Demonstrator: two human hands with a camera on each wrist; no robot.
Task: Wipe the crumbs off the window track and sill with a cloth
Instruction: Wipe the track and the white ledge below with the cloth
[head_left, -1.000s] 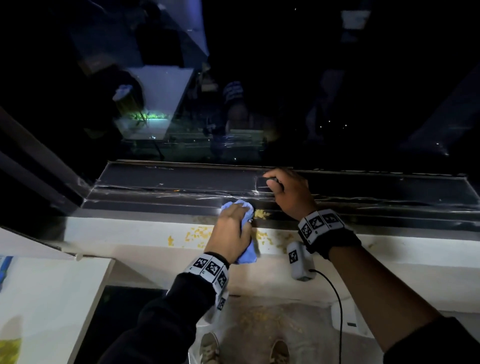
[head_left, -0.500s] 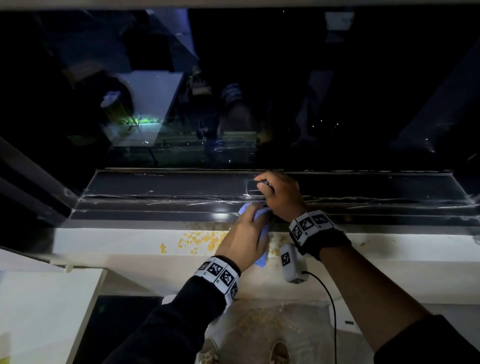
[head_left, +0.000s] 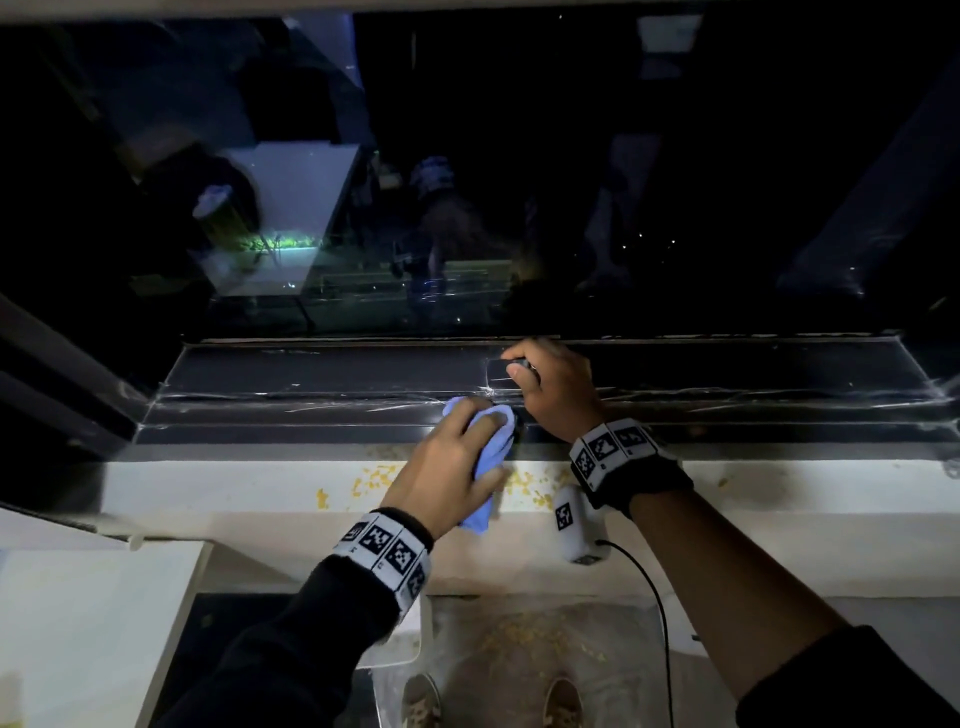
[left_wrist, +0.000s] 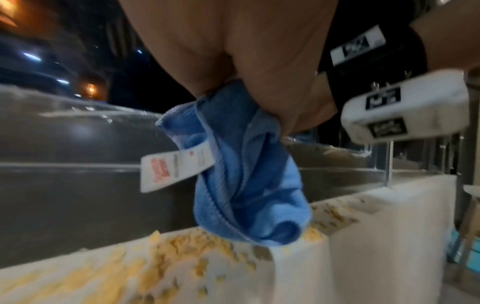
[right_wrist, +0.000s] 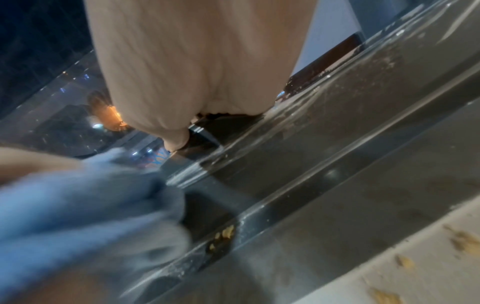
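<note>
My left hand (head_left: 449, 470) has its grip closed around the bunched blue cloth (head_left: 491, 447), fingers curled over the top of it, and holds it at the near edge of the dark window track (head_left: 311, 400), just where the track meets the pale sill (head_left: 234, 491). The loose tail of the cloth, with its white label (left_wrist: 176, 167), hangs down from my palm and touches the yellow crumbs (left_wrist: 182, 246) scattered on the sill. More crumbs (head_left: 530, 486) lie on the sill on both sides of my wrist, and a few (right_wrist: 223, 236) sit in a groove of the track just beside the cloth. My right hand (head_left: 556, 395) lies further in on the track, close against my left, its grip curled round a small dark object (right_wrist: 202, 135) near the far edge by the glass; I cannot tell what that object is.
</note>
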